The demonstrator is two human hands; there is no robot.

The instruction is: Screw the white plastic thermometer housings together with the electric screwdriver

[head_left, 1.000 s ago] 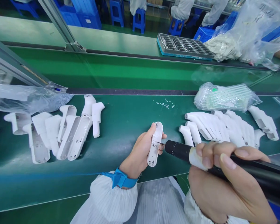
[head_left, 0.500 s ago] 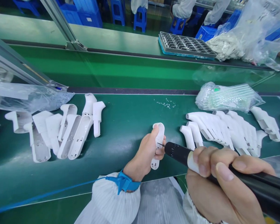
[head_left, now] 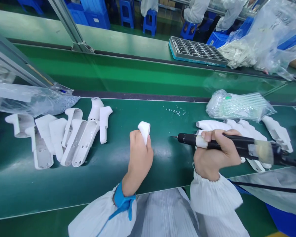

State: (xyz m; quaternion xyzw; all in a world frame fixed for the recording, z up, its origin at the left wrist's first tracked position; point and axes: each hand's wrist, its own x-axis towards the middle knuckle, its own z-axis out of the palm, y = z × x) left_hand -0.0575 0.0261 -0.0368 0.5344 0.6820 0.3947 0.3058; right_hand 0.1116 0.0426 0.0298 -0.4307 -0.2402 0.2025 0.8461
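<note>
Plainly, in the head view, the left hand (head_left: 140, 159) has its fingers closed around a white piece (head_left: 144, 128) over the desk (head_left: 101, 179). The right hand (head_left: 214, 156) grips a black screwdriver (head_left: 186, 138), bit clear of that piece. Open shells (head_left: 87, 141) at left look unfinished; the white row (head_left: 248, 128) at right seems further along. The held piece's stage cannot be told.

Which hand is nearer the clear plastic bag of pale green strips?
Right. The right hand is on the near side of the bag, apart from it; the left hand is farther, to its left.
</note>
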